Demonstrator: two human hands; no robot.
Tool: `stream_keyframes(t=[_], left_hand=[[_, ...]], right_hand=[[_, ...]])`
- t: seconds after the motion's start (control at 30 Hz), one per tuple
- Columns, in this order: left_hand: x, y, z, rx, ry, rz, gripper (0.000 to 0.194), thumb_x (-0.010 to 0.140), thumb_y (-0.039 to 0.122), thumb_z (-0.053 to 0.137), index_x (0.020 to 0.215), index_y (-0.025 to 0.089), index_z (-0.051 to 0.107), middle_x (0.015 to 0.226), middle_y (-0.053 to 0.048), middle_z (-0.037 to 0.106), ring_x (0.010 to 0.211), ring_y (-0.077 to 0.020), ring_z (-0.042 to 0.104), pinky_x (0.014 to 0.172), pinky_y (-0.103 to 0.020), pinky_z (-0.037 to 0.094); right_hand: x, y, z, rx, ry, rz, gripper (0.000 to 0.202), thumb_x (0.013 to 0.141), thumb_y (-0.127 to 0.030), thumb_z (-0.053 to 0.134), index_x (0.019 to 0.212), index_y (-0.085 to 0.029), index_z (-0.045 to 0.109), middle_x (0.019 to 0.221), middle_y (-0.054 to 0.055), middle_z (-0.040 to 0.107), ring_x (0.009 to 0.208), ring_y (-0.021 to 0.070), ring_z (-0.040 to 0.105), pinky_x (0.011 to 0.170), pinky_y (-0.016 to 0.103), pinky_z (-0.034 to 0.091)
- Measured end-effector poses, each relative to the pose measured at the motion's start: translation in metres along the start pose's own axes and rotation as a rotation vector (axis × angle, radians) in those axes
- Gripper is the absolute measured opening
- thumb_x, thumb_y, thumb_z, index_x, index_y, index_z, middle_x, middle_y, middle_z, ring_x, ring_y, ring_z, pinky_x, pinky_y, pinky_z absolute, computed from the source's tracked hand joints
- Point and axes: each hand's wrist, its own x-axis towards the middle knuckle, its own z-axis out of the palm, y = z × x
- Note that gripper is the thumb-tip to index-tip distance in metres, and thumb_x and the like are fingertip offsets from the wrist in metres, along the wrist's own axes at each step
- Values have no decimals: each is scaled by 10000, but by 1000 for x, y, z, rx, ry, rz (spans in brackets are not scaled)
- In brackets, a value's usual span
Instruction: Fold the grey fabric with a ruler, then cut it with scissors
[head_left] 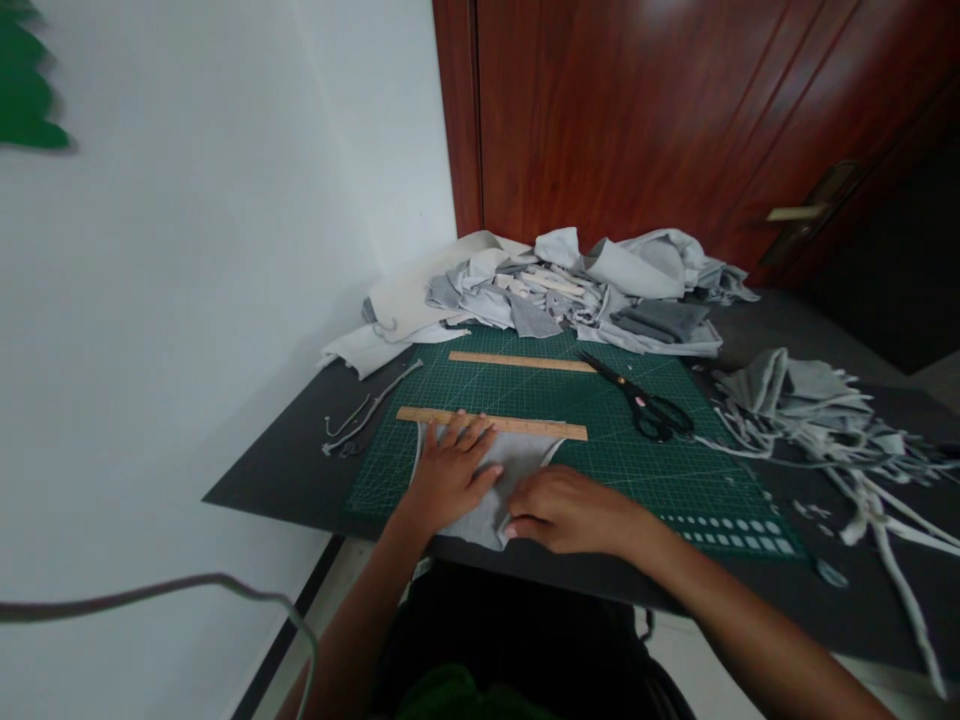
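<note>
A piece of grey fabric (517, 455) lies on the green cutting mat (615, 480), its near end reaching the table's front edge. Across its far edge rests a wooden ruler (525, 427). My left hand (450, 475) is spread flat on the fabric, with its fingertips touching the ruler. At the fabric's near right side, my right hand (562, 508) is closed, pinching the fabric's edge between thumb and fingers. Farther back on the mat is a second wooden ruler (517, 361). Black scissors (637, 398) lie to the right, blades pointing to the back left.
Heaped fabric pieces (547, 290) fill the back of the dark table (277, 465). Scraps and strips (802, 410) are piled at the right. A few thin fabric strips (375, 408) lie left of the mat. A white wall (225, 250) borders the left; a wooden door (637, 120) stands behind.
</note>
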Motion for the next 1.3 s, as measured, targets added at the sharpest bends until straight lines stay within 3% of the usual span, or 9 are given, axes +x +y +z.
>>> stream_keyframes(t=[0.1, 0.23, 0.33, 0.5, 0.7, 0.87, 0.97, 1.1, 1.3], left_hand=[[-2, 3, -1, -4, -17, -5, 563, 1050, 498, 483, 1576, 298, 468, 1653, -60, 449, 1574, -390, 276, 1233, -727, 178], [-9, 12, -4, -4, -53, -13, 619, 1037, 506, 486, 1601, 256, 432, 1670, -91, 415, 1576, -424, 252, 1208, -762, 194], [-14, 20, -5, -2, -38, -10, 627, 1021, 486, 527, 1592, 239, 445, 1658, -105, 433, 1572, -418, 264, 1210, -762, 191], [-20, 24, -5, -3, -5, -12, 605, 1025, 493, 540, 1568, 233, 476, 1646, -100, 452, 1561, -415, 287, 1210, -752, 198], [-30, 26, -2, -27, 27, 14, 659, 1008, 563, 556, 1583, 258, 450, 1646, -88, 455, 1560, -416, 285, 1236, -723, 149], [-31, 29, -1, -56, 14, -9, 694, 1004, 621, 533, 1584, 251, 444, 1651, -98, 446, 1563, -429, 267, 1223, -751, 138], [-30, 28, -2, -77, 6, -3, 681, 1016, 627, 509, 1592, 270, 434, 1647, -92, 454, 1566, -415, 265, 1230, -747, 128], [-31, 22, -5, -104, -25, 14, 568, 1061, 546, 459, 1573, 300, 463, 1646, -59, 460, 1572, -374, 273, 1255, -716, 136], [-31, -4, -6, -100, -1, -44, 495, 1083, 402, 424, 1540, 233, 510, 1653, -78, 444, 1576, -309, 300, 1274, -563, 292]], right_hand=[[-1, 3, -4, 1, 64, 11, 284, 1032, -336, 645, 813, -175, 729, 762, 19, 723, 731, 172, 649, 679, 288, 371], [2, 5, -5, 81, 190, -58, 219, 1079, -295, 548, 1033, -174, 724, 999, 58, 744, 912, 179, 672, 799, 291, 447], [5, 4, 2, 43, 120, -34, 273, 1090, -317, 523, 1051, -156, 741, 1030, 89, 760, 947, 202, 685, 829, 315, 459], [-3, 6, 0, -60, -46, 99, 258, 1014, -285, 629, 856, -153, 785, 759, 53, 742, 714, 180, 651, 645, 291, 354], [-10, 18, -12, 93, -143, 164, 319, 1030, -312, 596, 806, -153, 758, 687, 19, 690, 619, 137, 577, 563, 260, 288], [4, 14, 2, -70, 81, 331, 230, 1065, -291, 541, 1075, -139, 713, 1000, 110, 794, 913, 231, 729, 740, 291, 448], [13, 11, 10, -236, 128, 469, 224, 1077, -247, 487, 1196, -121, 629, 1072, 166, 796, 980, 275, 757, 786, 324, 500], [16, 10, 9, -357, 90, 646, 207, 1099, -232, 404, 1141, -152, 590, 950, 151, 811, 855, 266, 791, 690, 300, 507], [14, 9, 5, -411, 46, 719, 161, 1044, -126, 464, 1119, -190, 592, 932, 121, 821, 857, 262, 804, 640, 272, 480]])
